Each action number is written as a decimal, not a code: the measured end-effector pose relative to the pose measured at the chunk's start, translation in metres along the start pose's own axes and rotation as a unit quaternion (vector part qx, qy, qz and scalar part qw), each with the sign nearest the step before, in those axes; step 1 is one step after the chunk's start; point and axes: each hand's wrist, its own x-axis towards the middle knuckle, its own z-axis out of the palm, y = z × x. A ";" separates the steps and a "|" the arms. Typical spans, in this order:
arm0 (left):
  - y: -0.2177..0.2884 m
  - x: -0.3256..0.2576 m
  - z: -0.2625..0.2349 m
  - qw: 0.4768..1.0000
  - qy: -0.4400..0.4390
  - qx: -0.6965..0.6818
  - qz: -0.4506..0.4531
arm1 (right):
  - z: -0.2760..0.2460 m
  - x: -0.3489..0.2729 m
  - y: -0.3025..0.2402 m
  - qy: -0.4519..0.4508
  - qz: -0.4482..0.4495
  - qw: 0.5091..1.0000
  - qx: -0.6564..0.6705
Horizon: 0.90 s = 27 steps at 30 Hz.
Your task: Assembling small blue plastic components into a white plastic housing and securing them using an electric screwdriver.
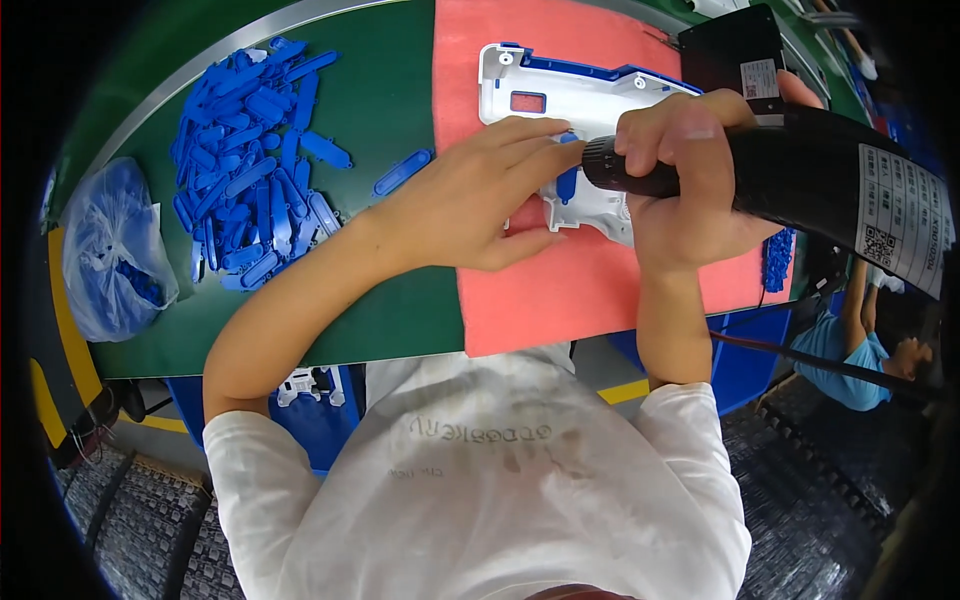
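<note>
A dark green table [380, 90] with a grey metal edge fills the upper part of the view. A salmon-pink mat [560, 300] lies on it, under the fingers. Well to the left of the fingers there is a heap of small blue plastic parts [255, 160], and further left a clear plastic bag [110, 245] with more blue parts. Below the table, the floor [130, 500] is covered with dark grey ribbed mats, and a yellow line [65, 310] runs along it. The light is bright and even.

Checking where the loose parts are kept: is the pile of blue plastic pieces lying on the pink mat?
No, the pile of blue plastic pieces lies on the green table, left of the pink mat.
</note>
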 end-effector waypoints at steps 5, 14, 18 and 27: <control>0.001 -0.002 0.000 1.000 0.008 -0.003 -0.006 | -0.008 -0.001 -0.004 -0.096 0.013 0.991 -0.096; 0.001 -0.002 0.001 1.000 0.020 -0.010 -0.002 | -0.013 -0.004 0.003 -0.110 -0.004 0.994 -0.016; 0.001 -0.001 0.000 0.999 0.021 -0.023 -0.008 | -0.013 -0.007 0.004 -0.106 0.008 0.994 0.004; 0.001 -0.002 0.000 0.999 0.023 -0.031 -0.009 | -0.007 -0.011 0.001 -0.054 0.026 0.998 -0.005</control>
